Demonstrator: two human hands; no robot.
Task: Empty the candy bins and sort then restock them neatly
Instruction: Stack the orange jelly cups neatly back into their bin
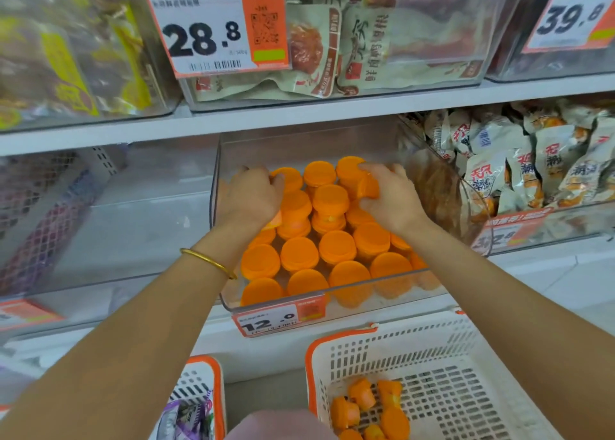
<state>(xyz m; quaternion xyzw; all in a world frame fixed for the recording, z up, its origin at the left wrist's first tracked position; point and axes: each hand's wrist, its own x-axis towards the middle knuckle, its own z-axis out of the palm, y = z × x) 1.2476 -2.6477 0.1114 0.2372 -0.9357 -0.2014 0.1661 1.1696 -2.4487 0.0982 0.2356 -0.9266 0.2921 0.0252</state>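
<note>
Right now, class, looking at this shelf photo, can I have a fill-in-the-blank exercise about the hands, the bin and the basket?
1. Both hands reach into the clear bin of ____ candy cups.
2. The gold bangle is on the ____ wrist.
3. The bin's price tag reads ____.
4. A few cups lie in the white ____ below.

Missing words: orange; left; 12.0; basket

The bin (299, 146) is of clear hard plastic, smooth and glossy, with soft reflections on its walls. Inside it the orange cups (299, 255) have smooth plastic lids with a dull satin shine. On the front wall of the bin hangs a price tag (278, 318) of printed paper, perhaps under a glossy sleeve. Below the bin stands a white basket (432, 366) of matt perforated plastic with an orange rim. The bracelet (209, 261) in front of the bin is polished yellow metal
</note>
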